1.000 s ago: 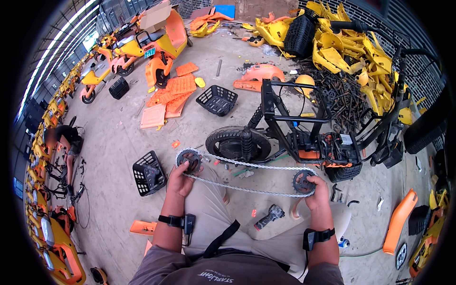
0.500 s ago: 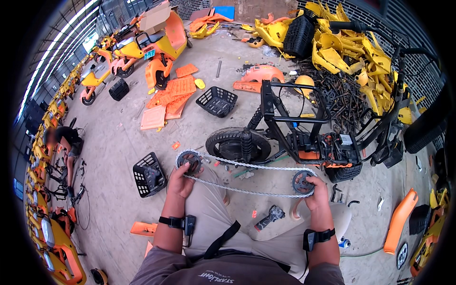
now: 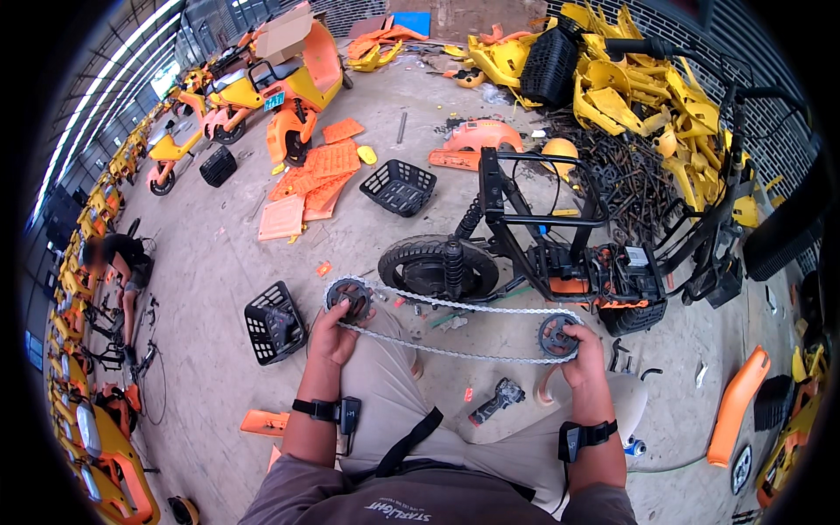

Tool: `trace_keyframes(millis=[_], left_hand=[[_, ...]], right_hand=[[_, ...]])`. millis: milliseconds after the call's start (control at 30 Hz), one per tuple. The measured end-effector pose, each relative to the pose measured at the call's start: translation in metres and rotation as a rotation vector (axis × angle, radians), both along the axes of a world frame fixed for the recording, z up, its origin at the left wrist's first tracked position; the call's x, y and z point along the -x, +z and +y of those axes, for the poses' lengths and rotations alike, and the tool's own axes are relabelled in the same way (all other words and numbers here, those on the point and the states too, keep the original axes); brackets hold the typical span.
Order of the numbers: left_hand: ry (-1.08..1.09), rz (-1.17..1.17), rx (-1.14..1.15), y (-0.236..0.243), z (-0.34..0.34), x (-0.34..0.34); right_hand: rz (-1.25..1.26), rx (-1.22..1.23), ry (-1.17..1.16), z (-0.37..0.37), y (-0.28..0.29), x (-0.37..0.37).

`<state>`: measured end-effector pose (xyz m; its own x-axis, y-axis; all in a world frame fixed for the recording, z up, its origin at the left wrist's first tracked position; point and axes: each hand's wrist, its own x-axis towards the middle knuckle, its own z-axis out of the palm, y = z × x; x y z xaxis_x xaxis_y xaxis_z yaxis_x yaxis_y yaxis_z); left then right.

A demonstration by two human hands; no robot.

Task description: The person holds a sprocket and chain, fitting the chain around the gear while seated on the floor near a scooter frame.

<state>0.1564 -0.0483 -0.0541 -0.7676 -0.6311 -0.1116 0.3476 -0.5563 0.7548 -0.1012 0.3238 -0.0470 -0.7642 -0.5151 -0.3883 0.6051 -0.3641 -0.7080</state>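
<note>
Left hand (image 3: 332, 334) clamped on the left sprocket (image 3: 353, 297), right hand (image 3: 584, 352) clamped on the right sprocket (image 3: 552, 332), a silver chain (image 3: 464, 305) looped around both.
Taking the chain's middle as the dial's centre, the sprockets sit at 9 and 3 o'clock, the lower strand sagging slightly; a dark power tool (image 3: 497, 399) lies on the floor at 5, a black-tyred wheel (image 3: 409, 264) is at 12, the stripped scooter frame (image 3: 521, 248) stands at 2, one black basket (image 3: 259, 329) lies at 9, and a second basket (image 3: 400, 197) rests farther out at 11.
</note>
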Motion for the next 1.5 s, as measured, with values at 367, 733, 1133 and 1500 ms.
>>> trace_keyframes(millis=[367,733,1133,1500], left_hand=[[-0.004,-0.007,0.009,0.0020,0.0003,0.0001],[-0.019,-0.006,0.012,0.0013,-0.0001,-0.0007],[-0.030,0.003,0.020,0.0035,0.0013,-0.0010],[-0.020,-0.011,0.018,0.0030,0.0009,-0.0012]], right_hand=[[-0.004,0.019,-0.011,-0.0020,0.0032,-0.0010],[-0.011,-0.019,-0.018,-0.0010,0.0032,-0.0012],[-0.018,0.005,-0.014,0.0009,-0.0010,0.0005],[-0.025,0.009,-0.012,0.0019,-0.0043,0.0021]])
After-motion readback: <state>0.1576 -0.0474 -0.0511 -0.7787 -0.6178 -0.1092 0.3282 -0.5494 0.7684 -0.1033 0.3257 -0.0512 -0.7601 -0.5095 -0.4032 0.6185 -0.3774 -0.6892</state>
